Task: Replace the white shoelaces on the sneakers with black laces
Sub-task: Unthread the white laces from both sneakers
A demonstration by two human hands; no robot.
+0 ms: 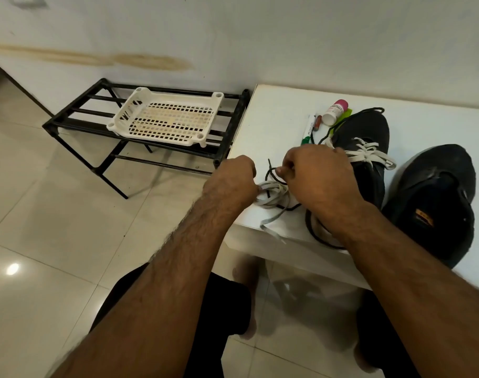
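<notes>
Two sneakers (396, 170) on the table (273, 118) — rack (140, 132) left, holding a tray (164, 118).

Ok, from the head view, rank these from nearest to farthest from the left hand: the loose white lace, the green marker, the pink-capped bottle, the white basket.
From the left hand:
1. Loose white lace, at the hand's fingers on the table's near corner.
2. Green marker, farther back on the table, to the right.
3. Pink-capped bottle, behind the marker.

The white basket, on the rack to the left, looks about as far as the bottle; too close to call.

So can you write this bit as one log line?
left hand: grips white lace | right hand: pinches black lace | left sneaker: white-laced
</notes>
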